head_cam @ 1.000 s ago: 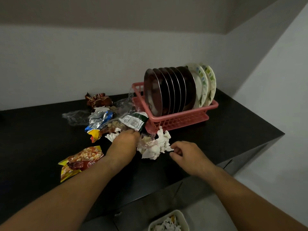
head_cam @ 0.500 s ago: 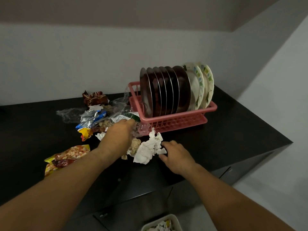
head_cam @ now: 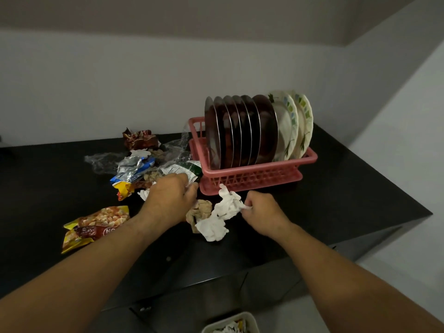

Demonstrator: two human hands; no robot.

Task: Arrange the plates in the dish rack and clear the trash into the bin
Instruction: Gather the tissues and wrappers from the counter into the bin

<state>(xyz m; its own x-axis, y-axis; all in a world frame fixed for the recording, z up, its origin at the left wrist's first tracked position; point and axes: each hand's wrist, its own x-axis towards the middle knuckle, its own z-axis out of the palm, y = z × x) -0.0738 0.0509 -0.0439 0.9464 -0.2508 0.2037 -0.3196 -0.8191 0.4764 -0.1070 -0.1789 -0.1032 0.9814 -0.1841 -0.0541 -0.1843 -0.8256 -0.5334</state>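
With the plates [head_cam: 240,133] all standing in the pink dish rack [head_cam: 252,176] on the dark desk [head_cam: 336,188], the right hand [head_cam: 262,212] has now closed its grip, pinching the crumpled white tissue [head_cam: 221,217], while the left hand [head_cam: 170,195] curls its grip round a green-and-white wrapper [head_cam: 187,170], so both seem ready for the bin [head_cam: 230,319] below.

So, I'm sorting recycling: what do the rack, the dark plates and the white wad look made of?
Rack: pink plastic, matte, moulded lattice. Dark plates: likely steel, glossy reflections, thin bright rims. White wad: probably tissue paper, soft crumpled folds.
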